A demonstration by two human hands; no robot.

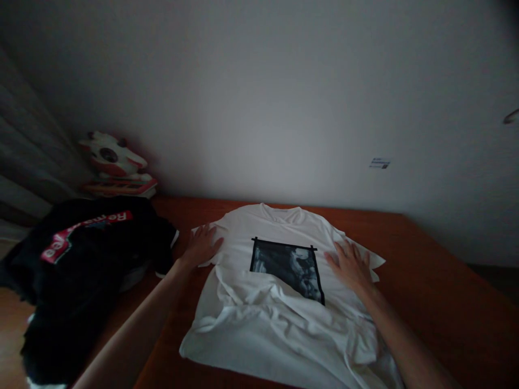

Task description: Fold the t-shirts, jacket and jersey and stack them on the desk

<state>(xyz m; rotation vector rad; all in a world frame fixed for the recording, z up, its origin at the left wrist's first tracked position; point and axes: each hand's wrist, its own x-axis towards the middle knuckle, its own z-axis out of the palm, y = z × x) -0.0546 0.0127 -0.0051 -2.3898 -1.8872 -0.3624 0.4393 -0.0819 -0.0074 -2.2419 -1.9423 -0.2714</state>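
Note:
A white T-shirt (243, 232) lies spread face up, its collar toward the wall and its lower half bunched in folds. A dark picture print (292, 265) with a black border sits on its chest, partly covered by a fold. My left hand (201, 244) rests flat on the left sleeve, fingers stretched out. On the opposite side, my right hand (349, 265) lies on the shirt near the right sleeve, its fingers spread. Neither hand grips the fabric.
The shirt lies on a reddish-brown wooden table (438, 302) against a grey wall. At the left is a heap of black clothing (89, 270) with a red printed label. Behind it, a cow-shaped toy (115, 156) with a keyboard stands by a curtain (32, 146).

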